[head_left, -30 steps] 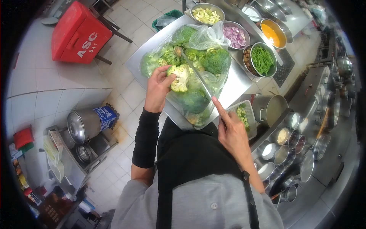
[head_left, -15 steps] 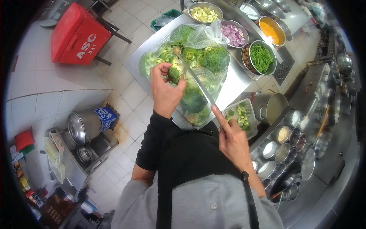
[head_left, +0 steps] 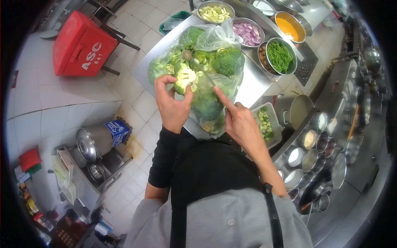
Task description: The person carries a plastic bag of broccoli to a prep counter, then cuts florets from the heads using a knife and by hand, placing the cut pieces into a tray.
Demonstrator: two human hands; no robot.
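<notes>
A smooth, shiny steel table [head_left: 254,84] carries a thin, crinkled, see-through plastic bag [head_left: 204,89] spread under knobbly, rounded broccoli heads [head_left: 228,62]. To the right, lower than the tabletop, sits a white plastic basket [head_left: 277,124] of small cut green pieces. Round metal bowls stand beyond the bag, one with slender green strips [head_left: 281,57], another with glossy purple onion pieces [head_left: 247,33]. The right hand [head_left: 243,120] has its grip closed round a knife, forefinger stretched along the narrow, flat metal blade [head_left: 210,79]; the handle is hidden. The left hand [head_left: 174,105] has its grip partly open, curved fingers and thumb holding a broccoli piece [head_left: 185,78] over the bag, its pale, bumpy side showing.
</notes>
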